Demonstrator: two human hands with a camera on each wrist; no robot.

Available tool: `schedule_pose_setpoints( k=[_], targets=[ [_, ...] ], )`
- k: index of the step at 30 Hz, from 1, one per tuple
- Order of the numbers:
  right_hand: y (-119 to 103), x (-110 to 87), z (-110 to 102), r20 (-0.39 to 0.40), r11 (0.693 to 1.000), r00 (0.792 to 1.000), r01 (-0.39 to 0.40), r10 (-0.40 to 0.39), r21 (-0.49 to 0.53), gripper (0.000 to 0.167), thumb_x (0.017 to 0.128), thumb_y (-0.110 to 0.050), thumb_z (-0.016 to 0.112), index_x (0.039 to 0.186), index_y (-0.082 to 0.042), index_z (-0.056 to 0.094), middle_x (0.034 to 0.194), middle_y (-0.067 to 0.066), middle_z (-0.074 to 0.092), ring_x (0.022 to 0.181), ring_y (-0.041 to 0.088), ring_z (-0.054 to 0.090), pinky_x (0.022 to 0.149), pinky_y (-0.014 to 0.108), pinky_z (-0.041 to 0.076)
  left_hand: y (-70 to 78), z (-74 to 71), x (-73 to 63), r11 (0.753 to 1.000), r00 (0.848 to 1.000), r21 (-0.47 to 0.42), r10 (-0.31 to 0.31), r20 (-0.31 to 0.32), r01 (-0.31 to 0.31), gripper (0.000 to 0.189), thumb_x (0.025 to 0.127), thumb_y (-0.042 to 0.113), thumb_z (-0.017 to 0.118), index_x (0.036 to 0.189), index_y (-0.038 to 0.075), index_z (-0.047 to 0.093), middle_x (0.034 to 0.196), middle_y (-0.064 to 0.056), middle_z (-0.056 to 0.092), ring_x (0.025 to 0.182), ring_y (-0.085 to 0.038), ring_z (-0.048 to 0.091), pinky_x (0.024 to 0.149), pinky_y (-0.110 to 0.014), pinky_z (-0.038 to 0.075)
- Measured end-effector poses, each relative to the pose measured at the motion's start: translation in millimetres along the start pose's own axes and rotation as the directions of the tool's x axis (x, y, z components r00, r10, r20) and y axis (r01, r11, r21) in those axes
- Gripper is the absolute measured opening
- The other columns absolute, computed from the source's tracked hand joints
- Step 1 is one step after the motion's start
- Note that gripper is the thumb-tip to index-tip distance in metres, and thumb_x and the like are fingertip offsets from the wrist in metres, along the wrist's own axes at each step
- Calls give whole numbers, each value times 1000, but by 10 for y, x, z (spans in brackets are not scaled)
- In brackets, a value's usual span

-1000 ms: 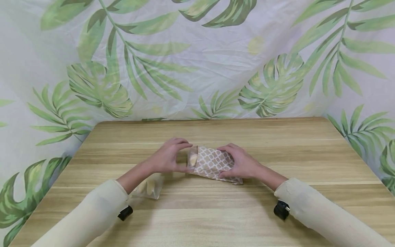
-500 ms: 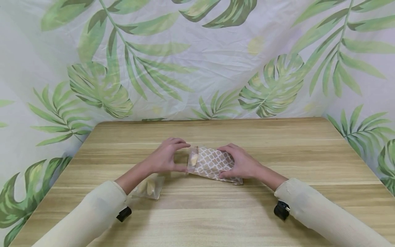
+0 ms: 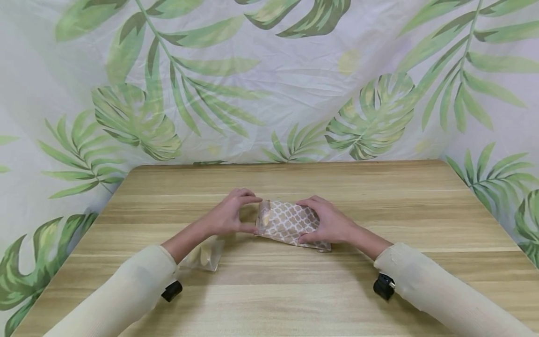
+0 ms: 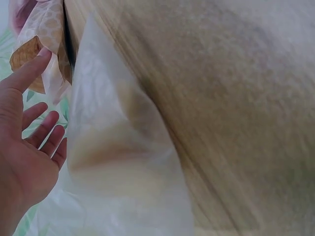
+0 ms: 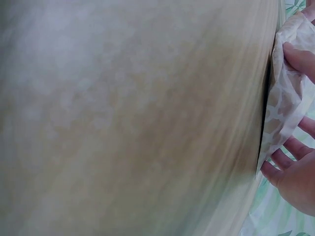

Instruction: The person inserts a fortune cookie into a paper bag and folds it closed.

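Cream sleeves (image 3: 113, 285) nearest. Clear plastic bag (image 3: 212, 255) with pale-yellow pieces lies by the left wrist, on the near side. Tan-and-white quatrefoil-print bag (image 3: 288, 222) sits between both hands. Left hand (image 3: 227, 213): thumb and index apart, thumb touching the bag's near-left corner, index tip at the far-left one, contact unclear; other fingers loose. Right hand (image 3: 332, 224) grips the right end, thumb on near side, fingers on far. Wood-grain table (image 3: 269, 304) below, white leaf-print cloth (image 3: 294, 93) behind.
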State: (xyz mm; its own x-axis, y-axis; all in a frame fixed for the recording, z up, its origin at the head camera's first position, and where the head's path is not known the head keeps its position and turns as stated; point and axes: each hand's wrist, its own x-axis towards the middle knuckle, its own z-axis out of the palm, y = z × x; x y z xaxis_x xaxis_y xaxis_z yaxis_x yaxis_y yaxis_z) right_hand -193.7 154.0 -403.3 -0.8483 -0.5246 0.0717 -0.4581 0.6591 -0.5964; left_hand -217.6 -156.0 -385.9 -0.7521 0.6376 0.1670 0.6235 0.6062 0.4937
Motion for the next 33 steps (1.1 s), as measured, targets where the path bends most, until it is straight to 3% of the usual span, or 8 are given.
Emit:
schedule_pose_setpoints(
  k=[10, 17, 23, 33],
  targets=[
    [0, 25, 2, 6, 1000, 1000, 2, -2, -2, 91, 72, -38, 95, 147, -6, 54, 139, 13, 57, 133, 36, 53, 112, 55, 42, -19, 56, 41, 995, 1000, -99, -26, 10, 27, 76, 72, 23, 96, 135, -5, 62, 129, -20, 60, 124, -39, 54, 108, -56, 44],
    [-14, 22, -9, -2, 1000, 1000, 20, -20, 4, 91, 71, -35, 96, 145, -3, 55, 136, 14, 58, 130, 36, 55, 111, 54, 43, 1, 83, 54, 983, 997, -168, -75, 24, 78, 78, 69, 18, 97, 136, -2, 62, 130, -19, 55, 124, -39, 52, 109, -56, 44],
    [-12, 17, -11, -3, 1000, 1000, 20, -20, 10, 92, 71, -36, 96, 146, -4, 55, 136, 13, 58, 130, 35, 55, 111, 54, 43, -20, 129, 70, 977, 997, -198, -73, 25, 77, 77, 69, 15, 97, 136, -3, 62, 130, -23, 53, 118, -39, 53, 100, -55, 49],
    [-19, 14, -7, -7, 1000, 1000, 13, -13, 2, 92, 71, -38, 96, 146, -5, 54, 135, 12, 59, 130, 34, 55, 111, 53, 44, -18, 169, 75, 971, 994, -212, -100, 55, 109, 76, 72, 13, 95, 138, -3, 61, 131, -22, 52, 120, -38, 53, 102, -54, 49]
  ],
)
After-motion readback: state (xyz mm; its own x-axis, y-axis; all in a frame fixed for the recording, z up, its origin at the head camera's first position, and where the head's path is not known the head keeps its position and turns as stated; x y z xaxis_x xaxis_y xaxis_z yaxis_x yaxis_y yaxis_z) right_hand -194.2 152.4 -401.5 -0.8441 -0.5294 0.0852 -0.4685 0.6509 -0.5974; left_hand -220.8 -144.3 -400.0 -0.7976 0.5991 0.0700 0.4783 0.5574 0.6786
